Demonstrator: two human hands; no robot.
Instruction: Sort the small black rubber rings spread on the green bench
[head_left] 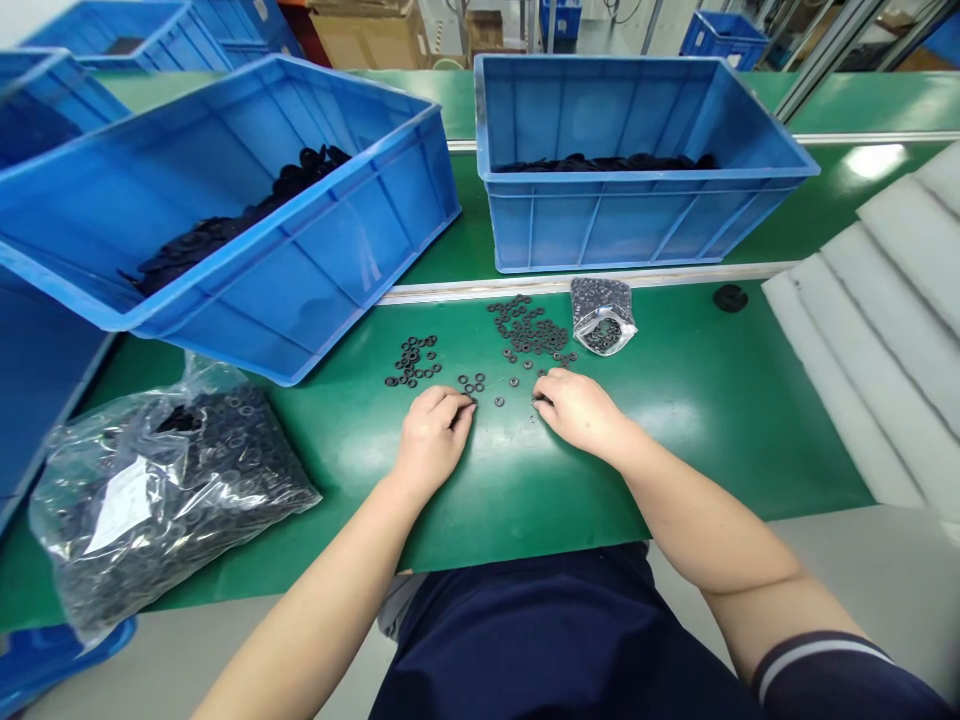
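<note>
My left hand [435, 432] rests on the green tabletop with its fingers pinched at a small black ring, beside a little group of black rings [472, 384]. Across from it, my right hand [574, 408] is also closed, thumb against fingers, at a small dark piece mostly hidden by the fingertips. A single black ring [499, 401] lies between the hands. Beyond them spreads a larger cluster of small dark round parts [532, 333]. Further left sits another scatter of black rings [411, 360]. Behind my right hand lies an opened zip bag [602, 315] of small dark parts.
A blue bin [300, 250] with black parts stands at the back left, another blue bin [637, 220] at the back right. A large clear bag [195, 480] of black rings lies left. White foam sheets [855, 350] line the right. One black disc [730, 298] lies nearby.
</note>
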